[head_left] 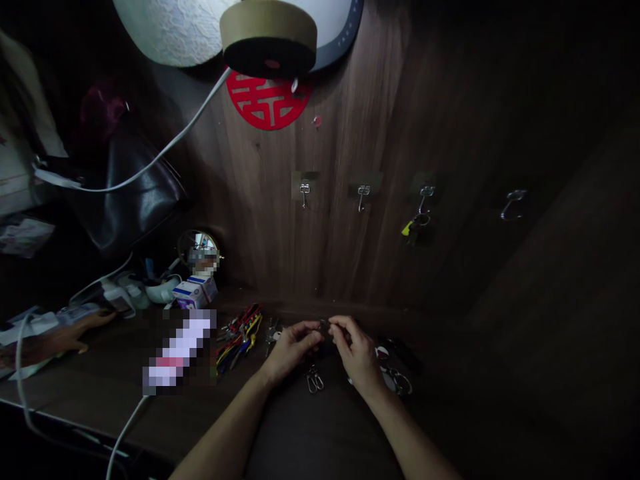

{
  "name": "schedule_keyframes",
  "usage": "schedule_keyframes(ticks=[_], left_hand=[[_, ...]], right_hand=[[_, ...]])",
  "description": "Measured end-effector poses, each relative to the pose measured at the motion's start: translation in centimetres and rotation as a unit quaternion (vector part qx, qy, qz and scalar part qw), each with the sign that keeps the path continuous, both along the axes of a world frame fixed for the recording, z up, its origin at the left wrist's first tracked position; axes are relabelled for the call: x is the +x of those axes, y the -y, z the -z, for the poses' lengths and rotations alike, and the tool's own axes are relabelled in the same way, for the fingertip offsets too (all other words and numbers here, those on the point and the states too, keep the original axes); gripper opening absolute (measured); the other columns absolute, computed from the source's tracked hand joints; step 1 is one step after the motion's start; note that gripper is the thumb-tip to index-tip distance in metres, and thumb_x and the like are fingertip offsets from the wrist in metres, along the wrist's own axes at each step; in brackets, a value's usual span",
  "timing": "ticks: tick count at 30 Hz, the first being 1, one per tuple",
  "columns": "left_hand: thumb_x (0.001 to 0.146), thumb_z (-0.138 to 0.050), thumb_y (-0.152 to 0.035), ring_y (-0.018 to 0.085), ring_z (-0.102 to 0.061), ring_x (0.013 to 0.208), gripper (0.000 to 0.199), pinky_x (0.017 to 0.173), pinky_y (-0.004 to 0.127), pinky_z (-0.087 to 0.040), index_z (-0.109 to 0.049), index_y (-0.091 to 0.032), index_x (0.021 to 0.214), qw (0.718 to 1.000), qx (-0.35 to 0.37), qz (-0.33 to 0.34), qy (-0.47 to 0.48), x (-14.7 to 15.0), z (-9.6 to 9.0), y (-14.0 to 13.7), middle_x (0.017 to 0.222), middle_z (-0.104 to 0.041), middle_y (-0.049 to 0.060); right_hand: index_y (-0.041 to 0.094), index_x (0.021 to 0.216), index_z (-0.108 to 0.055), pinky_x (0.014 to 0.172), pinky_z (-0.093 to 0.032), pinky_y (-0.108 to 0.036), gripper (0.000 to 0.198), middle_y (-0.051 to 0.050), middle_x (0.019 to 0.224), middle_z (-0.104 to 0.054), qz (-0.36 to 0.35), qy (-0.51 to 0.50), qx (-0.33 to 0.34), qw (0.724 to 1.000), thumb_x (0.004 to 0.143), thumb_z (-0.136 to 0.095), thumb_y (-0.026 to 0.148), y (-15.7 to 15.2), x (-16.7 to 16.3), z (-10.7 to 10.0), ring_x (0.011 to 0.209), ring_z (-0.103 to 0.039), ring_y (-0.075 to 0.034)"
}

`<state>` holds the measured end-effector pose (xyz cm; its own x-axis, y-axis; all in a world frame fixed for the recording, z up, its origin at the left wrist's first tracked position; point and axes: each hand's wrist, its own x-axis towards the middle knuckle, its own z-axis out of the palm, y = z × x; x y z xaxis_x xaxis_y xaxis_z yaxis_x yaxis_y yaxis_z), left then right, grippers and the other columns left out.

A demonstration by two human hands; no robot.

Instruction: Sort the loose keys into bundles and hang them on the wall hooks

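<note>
Above the dark wooden surface, my left hand (294, 347) and my right hand (357, 353) meet fingertip to fingertip. Both pinch a small dark metallic piece (324, 327), too dim to tell its kind. Just below my fingers lie silver snap clips (315, 381). Beside my left hand rests a bunch of keys (273, 333), partly covered by the fingers. Farther left is a pile of coloured cords or lanyards (243, 337) in red, yellow and blue. Metal key rings (400, 382) with round tags sit partly behind my right wrist.
On the wall hang several metal hooks (363, 195); one carries keys with a yellow tag (407, 229). A lit, blurred-out phone (180, 353) with a cable lies left. A small box (195, 291), a round mirror (200, 243) and a black bag (135, 180) stand behind. A lamp (269, 33) overhangs.
</note>
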<state>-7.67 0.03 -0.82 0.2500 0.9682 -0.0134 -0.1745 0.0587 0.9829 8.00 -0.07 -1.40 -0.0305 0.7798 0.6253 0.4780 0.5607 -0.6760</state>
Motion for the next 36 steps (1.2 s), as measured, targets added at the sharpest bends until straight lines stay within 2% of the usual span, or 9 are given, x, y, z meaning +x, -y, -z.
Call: schedule_keyframes(ticks=[5, 11, 16, 20, 24, 29, 32, 36], left_hand=[[0.062, -0.075, -0.038, 0.010, -0.052, 0.063, 0.041, 0.061, 0.021, -0.039, -0.066, -0.016, 0.096, 0.999, 0.004, 0.046, 0.003, 0.2, 0.0, 0.2, 0.075, -0.064, 0.001], [0.063, -0.073, -0.043, 0.009, -0.049, 0.060, 0.036, 0.061, 0.021, -0.038, -0.064, -0.013, 0.081, 0.999, 0.019, 0.037, 0.020, 0.2, 0.2, 0.0, 0.070, -0.061, 0.000], [0.067, -0.069, -0.047, 0.009, -0.048, 0.061, 0.035, 0.061, 0.021, -0.038, -0.063, -0.013, 0.075, 0.999, 0.030, 0.027, 0.035, 0.1, 0.2, -0.1, 0.072, -0.061, 0.002], [0.069, -0.066, -0.048, 0.009, -0.048, 0.059, 0.035, 0.060, 0.020, -0.038, -0.062, -0.013, 0.071, 0.998, 0.043, 0.029, 0.028, -0.1, -0.1, -0.1, 0.070, -0.060, 0.001], [0.068, -0.066, -0.049, 0.009, -0.049, 0.060, 0.036, 0.060, 0.020, -0.038, -0.062, -0.013, 0.071, 0.999, 0.033, 0.028, 0.014, -0.1, -0.3, -0.1, 0.069, -0.060, 0.001], [0.069, -0.064, -0.052, 0.010, -0.050, 0.060, 0.038, 0.059, 0.020, -0.039, -0.059, -0.014, 0.068, 0.999, 0.025, 0.019, -0.004, -0.1, -0.1, -0.1, 0.065, -0.059, 0.001], [0.072, -0.062, -0.049, 0.011, -0.053, 0.063, 0.035, 0.062, 0.021, -0.041, -0.061, -0.015, 0.080, 0.999, 0.040, -0.011, -0.023, -0.2, 0.0, -0.2, 0.068, -0.061, 0.000], [0.073, -0.064, -0.039, 0.016, -0.057, 0.086, 0.037, 0.078, 0.025, -0.044, -0.060, -0.018, 0.103, 0.994, 0.097, -0.049, -0.034, -0.2, -0.1, -0.1, 0.096, -0.064, 0.004]], right_hand=[[0.021, 0.092, -0.057, 0.059, -0.051, -0.026, 0.021, -0.003, 0.075, -0.065, 0.016, -0.064, -0.063, 0.996, 0.087, -0.044, 0.037, -0.6, 0.4, 0.5, 0.068, -0.064, -0.016], [0.020, 0.088, -0.058, 0.056, -0.048, -0.023, 0.024, -0.001, 0.069, -0.063, 0.000, -0.051, -0.102, 0.993, 0.086, -0.043, 0.039, -0.6, 0.4, 0.1, 0.061, -0.060, -0.015], [0.021, 0.084, -0.060, 0.064, -0.048, -0.024, 0.021, -0.003, 0.079, -0.065, -0.015, 0.010, -0.078, 0.997, 0.086, -0.043, 0.033, -0.1, 0.2, -0.5, 0.072, -0.061, -0.016], [0.021, 0.095, -0.060, 0.072, -0.049, -0.028, 0.019, -0.006, 0.094, -0.064, -0.029, 0.012, -0.031, 0.999, 0.086, -0.046, 0.028, 0.1, 0.0, -0.7, 0.088, -0.060, -0.019], [0.022, 0.101, -0.060, 0.070, -0.050, -0.029, 0.022, -0.007, 0.094, -0.064, -0.050, 0.001, -0.012, 0.999, 0.087, -0.045, 0.029, 0.2, 0.0, -0.8, 0.084, -0.060, -0.018], [0.020, 0.081, -0.061, 0.063, -0.047, -0.026, 0.019, -0.004, 0.077, -0.063, -0.048, -0.036, -0.042, 0.997, 0.085, -0.049, 0.035, 0.2, 0.0, -0.9, 0.071, -0.058, -0.016], [0.019, 0.079, -0.059, 0.058, -0.046, -0.024, 0.023, -0.002, 0.069, -0.061, -0.064, -0.100, -0.108, 0.987, 0.083, -0.051, 0.041, 0.1, 0.0, -0.8, 0.064, -0.057, -0.015], [0.017, 0.076, -0.058, 0.054, -0.044, -0.023, 0.029, -0.001, 0.063, -0.059, -0.084, -0.171, -0.168, 0.967, 0.079, -0.055, 0.046, 0.1, 0.0, -0.9, 0.058, -0.054, -0.013]])
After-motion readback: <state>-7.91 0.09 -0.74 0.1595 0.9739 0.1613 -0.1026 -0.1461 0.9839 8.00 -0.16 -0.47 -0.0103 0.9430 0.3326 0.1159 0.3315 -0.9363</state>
